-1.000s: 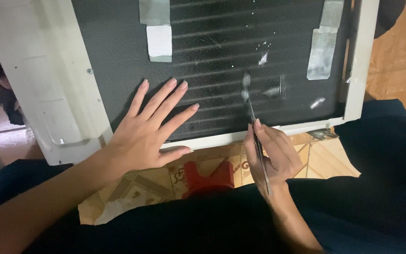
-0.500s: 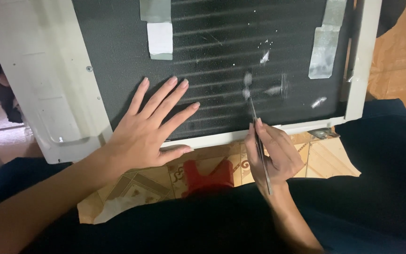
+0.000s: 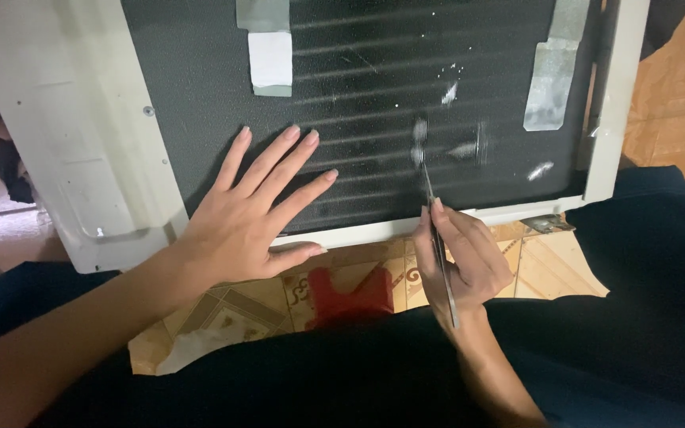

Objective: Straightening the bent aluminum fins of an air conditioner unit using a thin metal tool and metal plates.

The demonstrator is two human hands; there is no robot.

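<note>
Left hand (image 3: pixel 239 230) spread flat, steadying finned coil panel (image 3: pixel 358 103); right hand (image 3: pixel 461 261) pinching thin metal tool (image 3: pixel 436 238), tip at bent fins.

A single camera sits on the person's head, looking steeply down and forward from close range over their lap at the dark finned metal panel in its white frame (image 3: pixel 374 95), above the patterned tiled floor (image 3: pixel 549 269).

white frame (image 3: pixel 81 150) cut off at top, tool tip (image 3: pixel 422 162) blurred

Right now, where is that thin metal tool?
In the right hand, low and right of centre; the thin metal tool has its tip on the dark finned panel.
</note>
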